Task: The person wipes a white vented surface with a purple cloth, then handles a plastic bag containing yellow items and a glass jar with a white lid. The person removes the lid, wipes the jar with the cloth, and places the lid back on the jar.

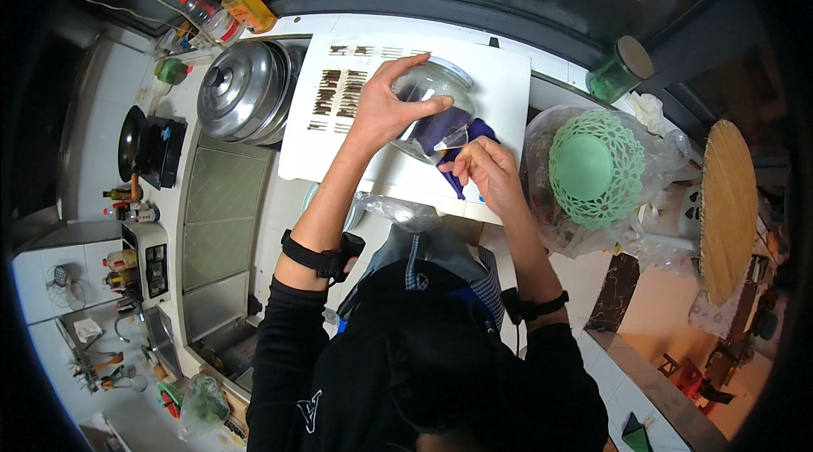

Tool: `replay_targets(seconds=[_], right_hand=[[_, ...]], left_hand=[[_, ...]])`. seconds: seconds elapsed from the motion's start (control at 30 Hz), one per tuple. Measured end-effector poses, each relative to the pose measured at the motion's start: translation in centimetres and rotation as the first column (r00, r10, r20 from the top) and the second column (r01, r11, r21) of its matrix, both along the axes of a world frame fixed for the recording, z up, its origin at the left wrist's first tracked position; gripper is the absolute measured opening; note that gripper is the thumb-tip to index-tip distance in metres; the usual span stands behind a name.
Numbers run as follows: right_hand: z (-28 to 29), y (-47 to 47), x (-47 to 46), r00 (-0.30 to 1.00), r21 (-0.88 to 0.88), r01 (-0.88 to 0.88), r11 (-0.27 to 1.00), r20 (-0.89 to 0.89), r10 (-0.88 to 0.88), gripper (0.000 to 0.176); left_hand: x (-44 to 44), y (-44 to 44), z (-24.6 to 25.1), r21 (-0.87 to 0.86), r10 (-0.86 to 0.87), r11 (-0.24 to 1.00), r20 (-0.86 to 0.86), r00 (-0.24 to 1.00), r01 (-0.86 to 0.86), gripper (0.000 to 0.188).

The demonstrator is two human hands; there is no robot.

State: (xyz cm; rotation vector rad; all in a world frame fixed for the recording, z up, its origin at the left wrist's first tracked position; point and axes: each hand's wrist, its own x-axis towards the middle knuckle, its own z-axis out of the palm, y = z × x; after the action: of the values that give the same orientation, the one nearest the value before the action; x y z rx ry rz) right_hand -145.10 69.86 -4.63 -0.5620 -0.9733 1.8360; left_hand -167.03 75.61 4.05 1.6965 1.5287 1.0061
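My left hand (397,99) grips a clear glass jar (422,80) with a pale lid (452,70), holding it tilted above a white vented appliance top (340,163). Its thumb presses the near side and the fingers reach around the far side. Close to the jar's lower end is my right hand (486,169), its fingers curled; whether they pinch anything is unclear. A whitish translucent flap (453,139) shows on the jar beside those fingers. Behind the jar and right fingers lies a purple cloth (481,129), partly hidden.
Left of the appliance stands a lidded steel pot (238,93). A soap pump bottle (249,9) and a plastic bottle (209,17) are behind it. To the right are a green openwork basket (625,163) on plastic bags, a green jar (613,77) and a round wooden board (727,211).
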Motion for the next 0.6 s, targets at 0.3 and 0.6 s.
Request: replay_targets(seconds=[0.3, 0.6], right_hand=[[2.5, -1.8, -2.0, 0.967, -0.203, 0.189, 0.961, 0.208, -0.146, 0.053], [3.7, -1.8, -4.0, 0.896, -0.010, 0.317, 0.948, 0.329, -0.297, 0.031]], left_hand=[[0.8, -0.7, 0.1, 0.043, 0.004, 0.999, -0.023, 1.000, -0.003, 0.079], [0.8, -0.9, -0.1, 0.089, -0.001, 0.996, -0.053, 0.999, 0.006, 0.076]])
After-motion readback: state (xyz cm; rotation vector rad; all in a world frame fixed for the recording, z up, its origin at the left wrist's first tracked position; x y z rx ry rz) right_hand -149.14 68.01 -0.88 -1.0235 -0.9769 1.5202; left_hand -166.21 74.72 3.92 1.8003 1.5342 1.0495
